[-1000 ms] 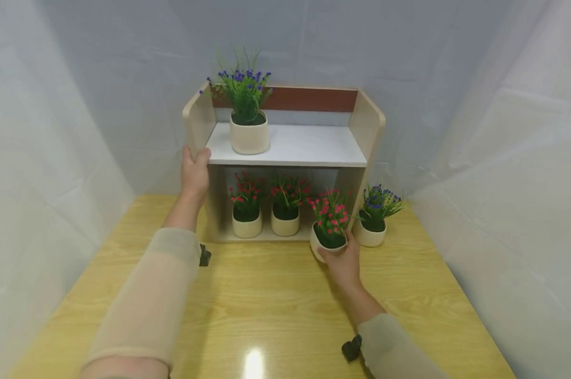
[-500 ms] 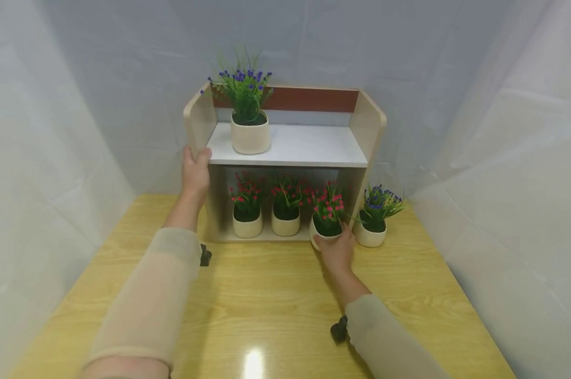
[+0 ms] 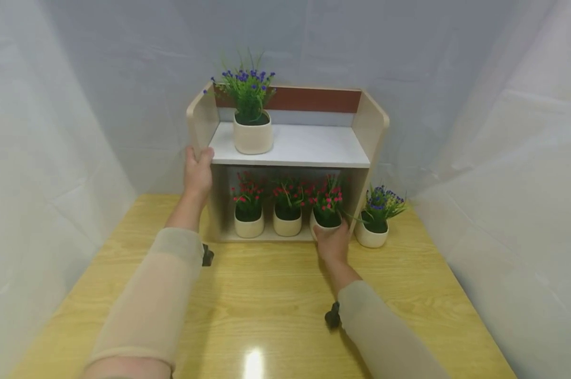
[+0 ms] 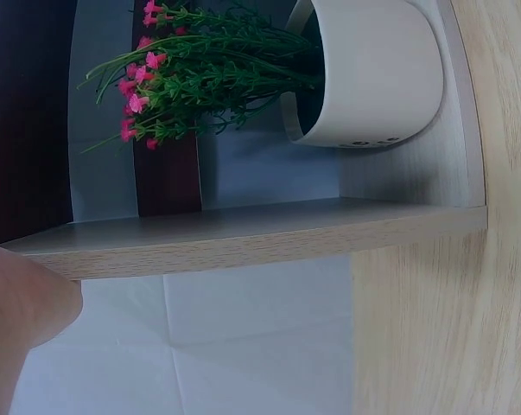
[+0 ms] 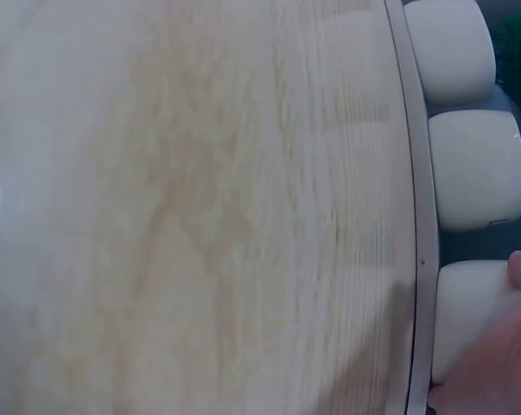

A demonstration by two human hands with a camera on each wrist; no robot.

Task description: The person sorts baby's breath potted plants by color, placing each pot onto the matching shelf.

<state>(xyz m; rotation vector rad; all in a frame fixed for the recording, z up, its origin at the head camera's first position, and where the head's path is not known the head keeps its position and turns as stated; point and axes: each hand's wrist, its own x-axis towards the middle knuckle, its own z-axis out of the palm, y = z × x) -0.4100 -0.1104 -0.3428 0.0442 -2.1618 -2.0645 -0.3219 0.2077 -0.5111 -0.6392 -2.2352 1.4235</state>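
My right hand (image 3: pixel 333 243) grips a white pot of pink flowers (image 3: pixel 327 202) at the right end of the lower shelf. In the right wrist view, its thumb and fingers lie around that pot (image 5: pixel 469 307), which is inside the shelf's front edge. My left hand (image 3: pixel 197 176) holds the left side panel of the small two-tier shelf (image 3: pixel 313 145), thumb at the upper board's corner. Two more pots of pink flowers, a left one (image 3: pixel 249 226) and a middle one (image 3: pixel 287 225), stand beside the gripped pot on the lower board.
A pot of purple flowers (image 3: pixel 252 136) stands on the upper board at the left. Another purple-flowered pot (image 3: pixel 372 236) stands on the wooden table (image 3: pixel 266 295), close outside the shelf's right panel. Pale sheeting (image 3: pixel 512 158) hangs behind and on both sides.
My right hand has moved the pink-flowered pot away from me and slightly left, from in front of the lower shelf into its right end. My left hand keeps its hold on the side panel.
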